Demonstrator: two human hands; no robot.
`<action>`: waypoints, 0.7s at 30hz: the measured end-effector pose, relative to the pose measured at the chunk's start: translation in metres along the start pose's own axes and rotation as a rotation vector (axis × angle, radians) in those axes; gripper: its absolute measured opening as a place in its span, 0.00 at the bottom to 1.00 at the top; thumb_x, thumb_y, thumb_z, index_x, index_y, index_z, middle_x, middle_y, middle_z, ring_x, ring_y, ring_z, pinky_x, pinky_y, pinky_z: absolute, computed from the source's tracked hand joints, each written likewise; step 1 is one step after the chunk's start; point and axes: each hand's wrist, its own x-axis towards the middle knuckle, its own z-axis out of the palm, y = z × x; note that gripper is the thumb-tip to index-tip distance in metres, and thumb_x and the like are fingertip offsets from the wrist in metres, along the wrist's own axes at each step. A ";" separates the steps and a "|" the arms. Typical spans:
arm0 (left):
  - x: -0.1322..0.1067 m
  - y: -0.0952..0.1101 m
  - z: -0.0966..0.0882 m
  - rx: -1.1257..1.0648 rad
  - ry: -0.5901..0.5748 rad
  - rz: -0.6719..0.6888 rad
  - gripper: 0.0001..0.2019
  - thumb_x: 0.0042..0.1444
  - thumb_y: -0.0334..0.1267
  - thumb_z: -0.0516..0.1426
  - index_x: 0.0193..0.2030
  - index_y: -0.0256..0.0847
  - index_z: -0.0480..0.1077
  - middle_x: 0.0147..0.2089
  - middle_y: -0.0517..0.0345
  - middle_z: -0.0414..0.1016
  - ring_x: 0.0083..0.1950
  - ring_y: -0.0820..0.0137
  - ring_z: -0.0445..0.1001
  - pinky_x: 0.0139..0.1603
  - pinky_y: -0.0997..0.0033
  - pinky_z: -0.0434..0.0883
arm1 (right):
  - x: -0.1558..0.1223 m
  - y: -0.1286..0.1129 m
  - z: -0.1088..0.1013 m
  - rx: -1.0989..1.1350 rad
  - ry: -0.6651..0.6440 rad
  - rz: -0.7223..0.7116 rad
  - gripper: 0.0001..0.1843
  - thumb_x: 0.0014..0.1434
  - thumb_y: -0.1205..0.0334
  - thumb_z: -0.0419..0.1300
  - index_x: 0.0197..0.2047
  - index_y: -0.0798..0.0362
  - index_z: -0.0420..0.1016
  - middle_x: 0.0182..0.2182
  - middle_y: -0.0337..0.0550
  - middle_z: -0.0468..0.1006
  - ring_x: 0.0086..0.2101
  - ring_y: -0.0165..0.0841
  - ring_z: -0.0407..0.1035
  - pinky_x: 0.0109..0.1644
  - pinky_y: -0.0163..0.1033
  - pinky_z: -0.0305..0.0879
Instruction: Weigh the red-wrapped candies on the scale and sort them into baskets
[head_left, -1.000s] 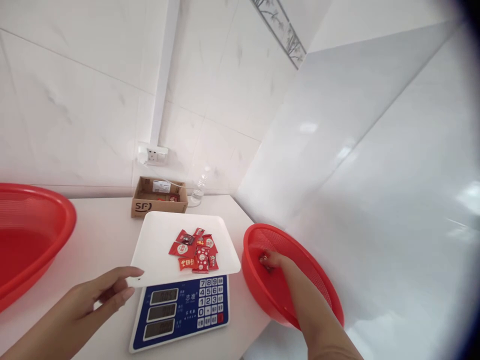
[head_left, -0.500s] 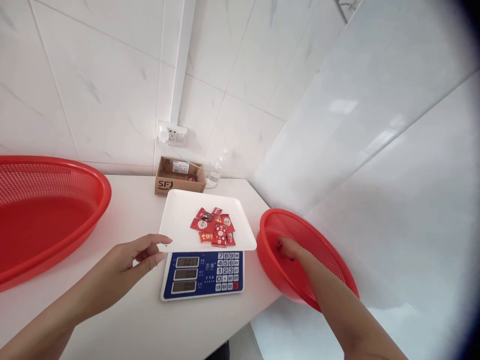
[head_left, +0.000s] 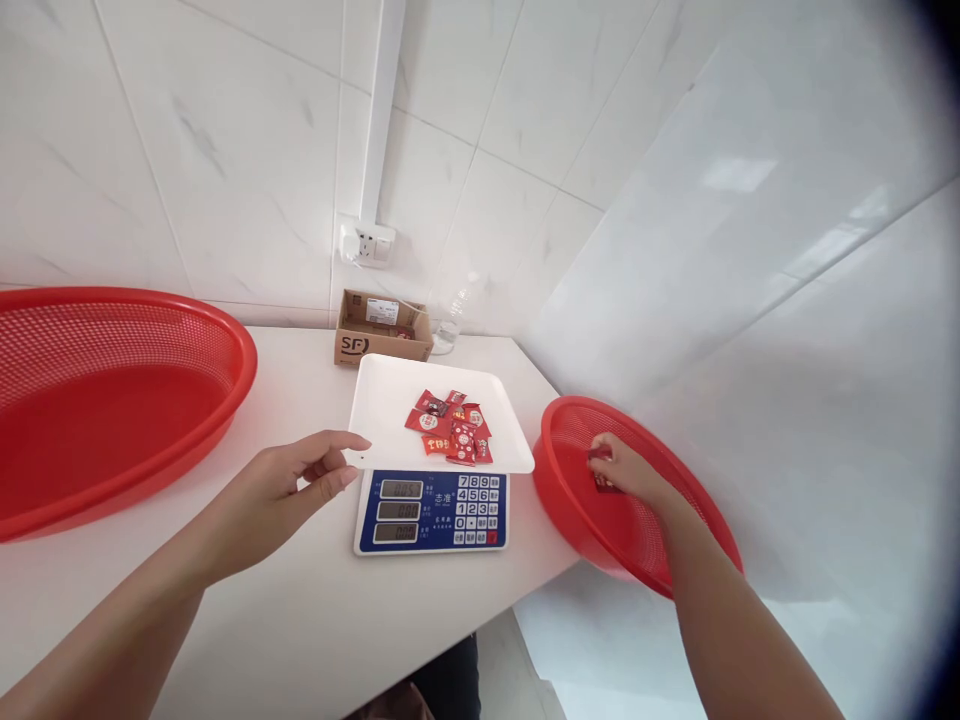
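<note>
A blue digital scale (head_left: 433, 512) stands on the white counter with a white tray (head_left: 390, 400) on top. Several red snack packets (head_left: 450, 428) lie in a small heap on the tray. My left hand (head_left: 289, 480) rests by the tray's near left corner, fingers loosely apart, index finger touching the edge. My right hand (head_left: 622, 468) is inside a small red mesh basket (head_left: 592, 530) that overhangs the counter's right edge, fingers closed on a red packet (head_left: 600, 480).
A large red mesh basket (head_left: 112, 400) fills the left of the counter. A small cardboard box (head_left: 381, 338) and a clear bottle (head_left: 450, 322) stand against the tiled wall under a socket (head_left: 367, 245). The counter edge runs close in front.
The view has swung left and down. My right hand has drawn back toward the basket's near side and now pinches a packet. My left hand stays at the tray corner.
</note>
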 end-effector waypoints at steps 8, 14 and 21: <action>0.000 0.001 -0.001 0.003 -0.010 -0.015 0.20 0.58 0.56 0.51 0.50 0.50 0.72 0.28 0.64 0.69 0.30 0.70 0.70 0.31 0.73 0.69 | -0.049 -0.012 -0.001 0.827 0.260 0.057 0.15 0.42 0.68 0.66 0.33 0.48 0.66 0.28 0.35 0.74 0.32 0.31 0.75 0.38 0.39 0.77; -0.004 0.008 -0.001 0.133 0.001 0.013 0.20 0.60 0.56 0.49 0.50 0.50 0.72 0.31 0.62 0.73 0.31 0.69 0.72 0.28 0.75 0.69 | -0.079 -0.012 0.005 1.083 0.317 -0.040 0.14 0.43 0.65 0.67 0.26 0.50 0.63 0.25 0.33 0.69 0.18 0.19 0.58 0.16 0.23 0.59; 0.003 -0.050 -0.045 0.644 0.372 -0.051 0.28 0.61 0.54 0.42 0.61 0.42 0.63 0.65 0.43 0.63 0.67 0.43 0.60 0.60 0.41 0.63 | -0.112 -0.024 0.047 0.733 0.818 -0.046 0.18 0.45 0.56 0.71 0.35 0.48 0.68 0.35 0.37 0.75 0.35 0.30 0.72 0.30 0.30 0.70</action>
